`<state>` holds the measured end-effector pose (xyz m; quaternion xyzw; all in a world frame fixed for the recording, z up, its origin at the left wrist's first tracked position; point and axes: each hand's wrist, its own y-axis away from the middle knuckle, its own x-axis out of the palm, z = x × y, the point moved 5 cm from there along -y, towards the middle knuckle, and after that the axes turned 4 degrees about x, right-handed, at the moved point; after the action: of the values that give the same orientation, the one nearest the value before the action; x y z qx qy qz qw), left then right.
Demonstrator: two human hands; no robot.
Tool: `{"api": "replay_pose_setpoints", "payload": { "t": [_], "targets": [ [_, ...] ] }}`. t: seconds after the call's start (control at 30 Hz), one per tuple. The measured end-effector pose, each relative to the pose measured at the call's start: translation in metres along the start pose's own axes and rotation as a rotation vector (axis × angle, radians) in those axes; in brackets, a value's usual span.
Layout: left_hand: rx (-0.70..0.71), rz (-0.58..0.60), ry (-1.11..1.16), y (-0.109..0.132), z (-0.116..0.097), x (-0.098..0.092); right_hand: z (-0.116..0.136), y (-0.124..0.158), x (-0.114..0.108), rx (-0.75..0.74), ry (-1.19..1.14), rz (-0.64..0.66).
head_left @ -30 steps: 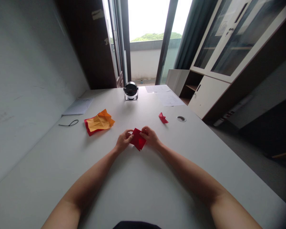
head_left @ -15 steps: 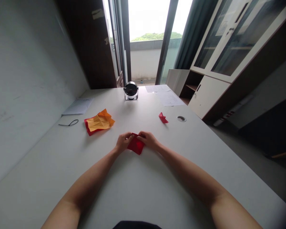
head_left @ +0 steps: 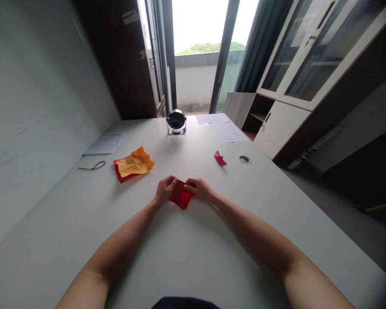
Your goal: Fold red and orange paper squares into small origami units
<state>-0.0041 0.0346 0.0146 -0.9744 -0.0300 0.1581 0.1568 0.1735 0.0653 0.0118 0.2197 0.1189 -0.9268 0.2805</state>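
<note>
Between my hands is a folded red paper (head_left: pixel 181 195), a small squarish piece with one corner pointing toward me. My left hand (head_left: pixel 164 189) pinches its upper left edge, thumb on top. On the opposite side my right hand (head_left: pixel 199 188) grips the upper right edge, its thumb lying on the paper. The fingers beneath the paper are hidden. Beyond my right hand lies a small folded red paper boat (head_left: pixel 220 158). To the left of my hands rest creased orange paper sheets (head_left: pixel 135 164) on top of red paper (head_left: pixel 122 177).
A round black and silver device (head_left: pixel 176 122) stands at the far part of the white table (head_left: pixel 186 257). White papers (head_left: pixel 228 132) lie at the back right, others (head_left: pixel 105 143) by the left wall. A black cable tie (head_left: pixel 93 166) and a cable hole (head_left: pixel 244 159) are nearer.
My left hand has shifted slightly left and up, and the gap between my hands is wider. The red paper has moved a little left, showing more of its surface.
</note>
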Motion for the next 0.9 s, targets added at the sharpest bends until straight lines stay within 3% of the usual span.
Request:
{"api": "replay_pose_setpoints", "payload": {
  "t": [0.4,0.53,0.73,0.9],
  "targets": [
    [-0.071,-0.14,0.036,-0.002,0.003,-0.011,-0.001,0.001,-0.008,0.018,-0.122,-0.131],
    [-0.081,-0.143,0.033,-0.002,0.005,-0.011,-0.002,0.0,-0.011,0.012,-0.162,-0.186],
    [-0.061,-0.12,0.016,0.0,0.001,-0.009,0.001,0.0,-0.007,0.025,-0.101,-0.111],
    [-0.063,-0.119,0.021,0.0,0.0,-0.009,-0.003,0.0,-0.008,0.025,-0.049,-0.152]
  ]
}}
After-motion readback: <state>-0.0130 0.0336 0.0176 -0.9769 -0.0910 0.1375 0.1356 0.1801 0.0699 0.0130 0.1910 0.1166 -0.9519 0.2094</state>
